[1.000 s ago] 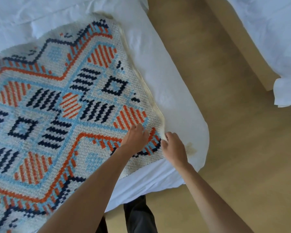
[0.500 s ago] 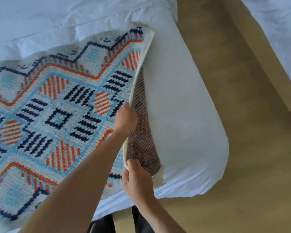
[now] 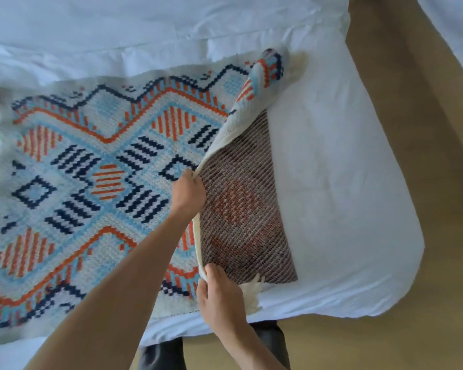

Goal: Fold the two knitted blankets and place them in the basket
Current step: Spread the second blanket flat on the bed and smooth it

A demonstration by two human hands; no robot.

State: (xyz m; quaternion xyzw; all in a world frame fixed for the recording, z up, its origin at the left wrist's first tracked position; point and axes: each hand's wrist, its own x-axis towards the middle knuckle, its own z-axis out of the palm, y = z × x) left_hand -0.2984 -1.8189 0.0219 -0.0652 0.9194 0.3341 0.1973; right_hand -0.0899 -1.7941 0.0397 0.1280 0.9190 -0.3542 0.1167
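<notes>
Head view: hands (image 3: 189,192) (image 3: 219,297) on blanket (image 3: 91,156)

Blanket (image 3: 96,182) cropped at left, fingers of left hand (image 3: 188,194) hidden under hem

No legible text, label, brand, number or sign is observed; only woven geometric patterning is recorded on the blanket (image 3: 91,169).

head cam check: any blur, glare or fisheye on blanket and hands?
Head view: soft even light, no glare, sheet reads bluish. Head view: blanket pattern, left hand and right hand fairly sharp, little blur. Head view: sheet's edge bows, wide-angle distortion; lifted flap's underside is shadowed.
</notes>
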